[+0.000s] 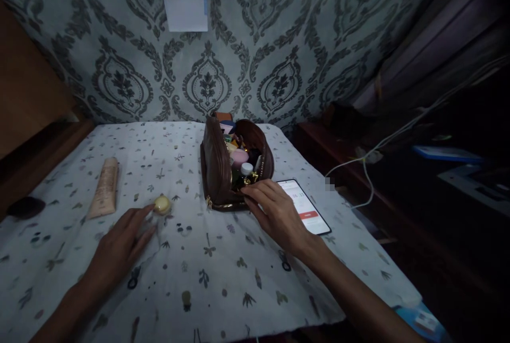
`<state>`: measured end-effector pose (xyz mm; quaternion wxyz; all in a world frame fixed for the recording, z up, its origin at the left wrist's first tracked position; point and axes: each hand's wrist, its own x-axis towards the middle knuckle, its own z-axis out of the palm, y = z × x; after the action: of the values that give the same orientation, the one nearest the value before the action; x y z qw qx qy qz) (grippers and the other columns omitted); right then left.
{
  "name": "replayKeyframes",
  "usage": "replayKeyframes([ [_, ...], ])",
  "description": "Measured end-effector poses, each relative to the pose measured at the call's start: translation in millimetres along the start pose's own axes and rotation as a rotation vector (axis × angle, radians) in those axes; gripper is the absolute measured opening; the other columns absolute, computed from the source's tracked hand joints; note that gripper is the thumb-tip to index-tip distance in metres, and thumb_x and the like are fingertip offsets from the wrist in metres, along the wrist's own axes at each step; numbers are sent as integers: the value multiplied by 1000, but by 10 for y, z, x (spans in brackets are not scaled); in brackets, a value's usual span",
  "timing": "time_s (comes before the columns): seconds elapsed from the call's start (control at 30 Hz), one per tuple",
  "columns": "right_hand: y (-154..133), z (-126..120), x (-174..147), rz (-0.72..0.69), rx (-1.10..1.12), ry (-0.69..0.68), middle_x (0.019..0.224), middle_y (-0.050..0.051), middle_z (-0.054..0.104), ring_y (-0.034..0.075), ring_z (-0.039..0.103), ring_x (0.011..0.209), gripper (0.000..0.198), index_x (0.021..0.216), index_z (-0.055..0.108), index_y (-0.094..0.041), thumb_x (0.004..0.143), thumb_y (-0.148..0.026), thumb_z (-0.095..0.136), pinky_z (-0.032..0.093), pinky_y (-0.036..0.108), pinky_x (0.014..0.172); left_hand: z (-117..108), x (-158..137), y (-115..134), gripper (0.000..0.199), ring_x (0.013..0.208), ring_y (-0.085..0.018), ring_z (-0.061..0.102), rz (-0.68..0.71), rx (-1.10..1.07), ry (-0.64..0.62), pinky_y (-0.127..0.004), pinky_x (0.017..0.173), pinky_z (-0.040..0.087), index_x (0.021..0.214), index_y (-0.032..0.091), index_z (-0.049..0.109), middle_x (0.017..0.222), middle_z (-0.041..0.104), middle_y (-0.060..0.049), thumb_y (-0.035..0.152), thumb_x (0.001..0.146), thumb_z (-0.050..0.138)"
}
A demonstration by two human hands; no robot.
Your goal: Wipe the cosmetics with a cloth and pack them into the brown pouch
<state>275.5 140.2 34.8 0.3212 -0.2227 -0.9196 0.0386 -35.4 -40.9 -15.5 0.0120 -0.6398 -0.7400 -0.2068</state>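
Note:
A brown zippered cosmetic bag (pixel 217 173) stands unzipped, filled with small items, among them a white-capped bottle (pixel 246 169) and a rounded pink item (pixel 239 158). My right hand (pixel 274 213) is at its front right corner, fingers and thumb closed on the rim; the fingertips are partly hidden. On the cloth to the left lies a small round yellow container (pixel 162 204). My left hand (pixel 125 234) reaches to its left side, the index fingertip touching it and the thumb held apart. Farther left is a beige squeeze tube (pixel 105 188).
A phone (pixel 306 210) with a lit screen lies right of the bag, close to my right wrist. A dark oval object (pixel 26 207) sits at the left edge. Patterned cloth (pixel 223 290) covers the table. White cables (pixel 382 144) hang on the right.

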Motion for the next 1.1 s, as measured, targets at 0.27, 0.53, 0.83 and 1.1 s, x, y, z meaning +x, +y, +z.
replayKeyframes([
  [0.27, -354, 183, 33, -95, 117, 221, 103, 9, 71, 23, 64, 95, 29, 116, 63, -23, 94, -7, 56, 53, 41, 82, 100, -208, -153, 47, 115, -32, 59, 65, 109, -11, -46, 89, 56, 137, 21, 54, 127, 57, -16, 47, 98, 47],
  [0.53, -772, 1139, 287, 115, 473, -243, 105, 10, 68, 23, 63, 98, 30, 122, 62, -16, 92, -18, 60, 53, 41, 90, 2, -88, -125, 34, 92, -21, 62, 3, -123, 13, -37, 82, 56, 114, 20, 68, 98, 60, -7, 36, 102, 41],
  [0.83, -1007, 1680, 735, 409, 443, -313, 101, 8, 65, 24, 60, 101, 30, 112, 69, -14, 82, -14, 65, 48, 36, 92, -19, 478, -65, 34, 96, -21, 60, 26, -384, 94, -35, 88, 51, 118, 18, 67, 100, 59, -7, 38, 99, 47],
  [1.1, -947, 1797, 716, 419, 428, -270, 95, 7, 66, 22, 58, 96, 22, 93, 69, -16, 73, -8, 64, 45, 33, 90, 313, 587, -50, 25, 95, -23, 55, 9, -328, 118, -37, 90, 46, 94, 18, 65, 95, 57, -7, 35, 97, 48],
])
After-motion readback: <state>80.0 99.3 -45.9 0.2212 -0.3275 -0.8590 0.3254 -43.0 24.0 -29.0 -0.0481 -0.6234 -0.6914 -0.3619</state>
